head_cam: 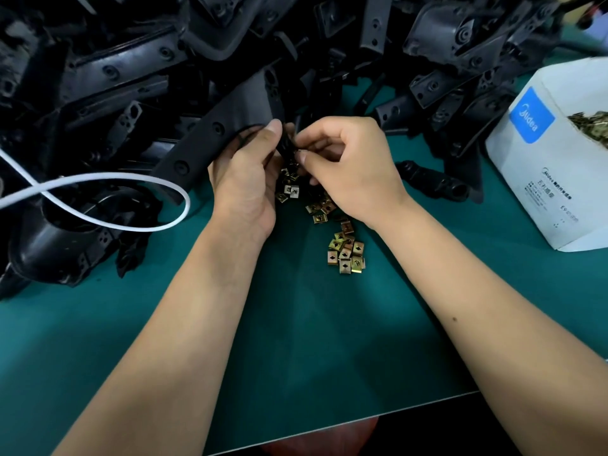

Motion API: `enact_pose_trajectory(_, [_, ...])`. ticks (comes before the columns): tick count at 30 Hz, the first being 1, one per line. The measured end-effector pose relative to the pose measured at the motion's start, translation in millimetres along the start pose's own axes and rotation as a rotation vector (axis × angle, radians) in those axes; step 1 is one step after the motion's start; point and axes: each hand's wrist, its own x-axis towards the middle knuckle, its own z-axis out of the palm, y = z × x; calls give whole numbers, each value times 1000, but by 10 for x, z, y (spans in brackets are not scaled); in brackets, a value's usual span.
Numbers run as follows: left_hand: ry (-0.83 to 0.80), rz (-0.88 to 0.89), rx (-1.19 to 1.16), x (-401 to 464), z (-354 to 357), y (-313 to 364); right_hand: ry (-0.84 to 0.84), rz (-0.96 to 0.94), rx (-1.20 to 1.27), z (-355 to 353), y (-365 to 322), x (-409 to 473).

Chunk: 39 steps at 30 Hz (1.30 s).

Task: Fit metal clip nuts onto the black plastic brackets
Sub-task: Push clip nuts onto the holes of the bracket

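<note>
My left hand [246, 179] grips a long black plastic bracket [210, 139] that slants up to the right from the pile. My right hand [348, 166] pinches at the bracket's end between thumb and forefinger; a small clip nut seems to sit at the fingertips, mostly hidden. Several brass-coloured clip nuts [345, 255] lie loose on the green mat [296, 340] below my hands, with more clip nuts [289, 189] right under my fingers.
A big heap of black brackets [131, 77] fills the back and left. A white cable [115, 205] loops over the left heap. A white carton [552, 166] holding more clip nuts stands at the right. The mat's front edge [362, 419] runs below my forearms.
</note>
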Motion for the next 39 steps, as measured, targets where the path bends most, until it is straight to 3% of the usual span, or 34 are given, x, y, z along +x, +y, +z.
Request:
enact_pose_trajectory(7, [-9,-13,-21,4,-9,17,39,-94,-112,-1,-30,-3])
enact_pose_trajectory(13, [-82,-1,66,-8,-35,48,31,131,483,-22,-25,-8])
enact_pose_trajectory(19, [-95,-69,30,9,-62,78,-36,248,783,-95,-22,-14])
enact_pose_trajectory(39, [-233,-158,-4,-21,-48,103,18,310,766,-139,-69,-4])
